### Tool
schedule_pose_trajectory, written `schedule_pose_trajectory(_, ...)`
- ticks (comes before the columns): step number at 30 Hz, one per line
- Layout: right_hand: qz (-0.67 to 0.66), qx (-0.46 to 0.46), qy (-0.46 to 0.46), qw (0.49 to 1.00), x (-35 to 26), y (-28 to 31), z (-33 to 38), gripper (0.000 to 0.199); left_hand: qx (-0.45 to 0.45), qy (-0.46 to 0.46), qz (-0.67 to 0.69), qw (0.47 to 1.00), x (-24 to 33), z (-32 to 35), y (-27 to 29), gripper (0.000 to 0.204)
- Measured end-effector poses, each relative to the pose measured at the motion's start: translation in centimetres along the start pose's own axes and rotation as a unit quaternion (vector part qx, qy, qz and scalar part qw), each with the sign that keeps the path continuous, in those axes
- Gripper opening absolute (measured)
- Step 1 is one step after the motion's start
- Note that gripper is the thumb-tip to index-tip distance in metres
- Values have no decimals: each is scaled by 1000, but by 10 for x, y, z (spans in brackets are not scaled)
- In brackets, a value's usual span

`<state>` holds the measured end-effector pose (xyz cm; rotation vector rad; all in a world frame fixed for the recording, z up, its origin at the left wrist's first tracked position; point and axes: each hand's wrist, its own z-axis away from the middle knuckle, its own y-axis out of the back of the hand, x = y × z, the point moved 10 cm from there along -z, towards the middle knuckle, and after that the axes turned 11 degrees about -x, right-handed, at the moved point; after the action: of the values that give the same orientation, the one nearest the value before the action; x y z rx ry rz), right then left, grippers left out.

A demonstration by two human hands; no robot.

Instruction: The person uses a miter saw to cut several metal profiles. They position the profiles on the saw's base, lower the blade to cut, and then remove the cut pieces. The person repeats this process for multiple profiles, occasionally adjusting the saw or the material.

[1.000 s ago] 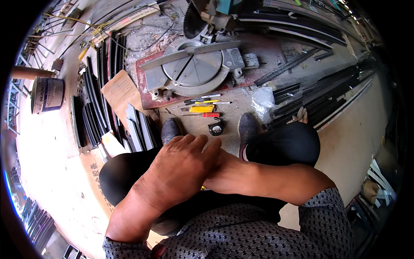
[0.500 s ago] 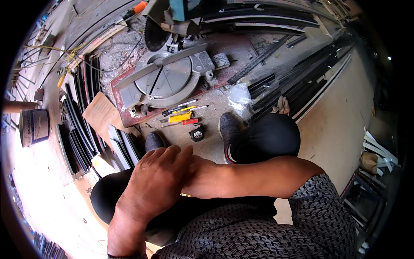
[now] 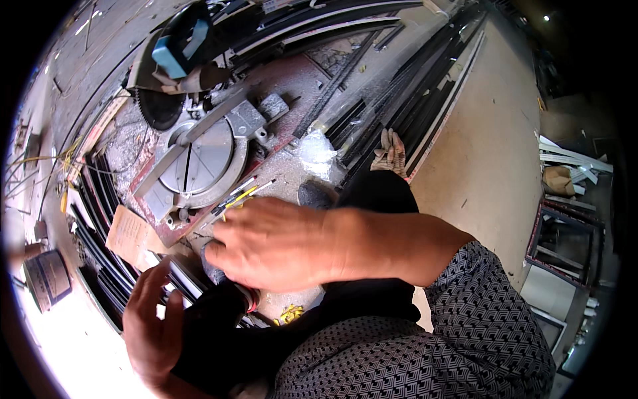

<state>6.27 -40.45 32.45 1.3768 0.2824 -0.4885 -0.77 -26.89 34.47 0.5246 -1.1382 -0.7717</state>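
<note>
My right hand (image 3: pixel 269 243) reaches across in front of my knees, palm down, its fingers loosely bent and a little apart. Nothing shows in it, though its underside is hidden. Just beyond its knuckles lie several pens (image 3: pixel 242 193), partly covered by the hand. To the lower left, my left hand (image 3: pixel 154 322) is raised with spread fingers and holds nothing. It is nearest to a stack of grey and black strips (image 3: pixel 186 278) beside my leg. Ahead stands a miter saw with a round metal table (image 3: pixel 216 163) and a toothed blade (image 3: pixel 159 110).
Long black profiles (image 3: pixel 425 100) lie at the right with a work glove (image 3: pixel 391 154) and clear plastic (image 3: pixel 316 156). Cardboard (image 3: pixel 131 233) and a round tub (image 3: pixel 48 279) are at the left. Frames (image 3: pixel 565 243) and white offcuts (image 3: pixel 575 159) sit far right.
My hands, together before, have come apart: the left moved down and left, the right turned palm down over the tools. The view has swung right, and the tape measure and knife are now hidden.
</note>
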Motion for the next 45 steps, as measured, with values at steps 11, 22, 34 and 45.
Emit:
schedule_pose_trajectory(11, -328, 174, -362, 855, 301, -21, 124, 32, -31, 73, 51, 996, -56, -7, 7, 32)
schedule_pose_trajectory(22, -233, 213, -576, 754, 546, -129, 144, 30, -124, 118, 15, 985, -59, -49, 0, 32)
schedule_pose_trajectory(34, -134, 155, -679, 705, 633, -148, 131, 51, -121, 272, 3, 955, -109, -78, -14, 37)
schedule_pose_trajectory(45, -105, 146, -682, 708, 649, -163, 128, 41, -125, 266, 20, 956, -118, -86, -18, 36)
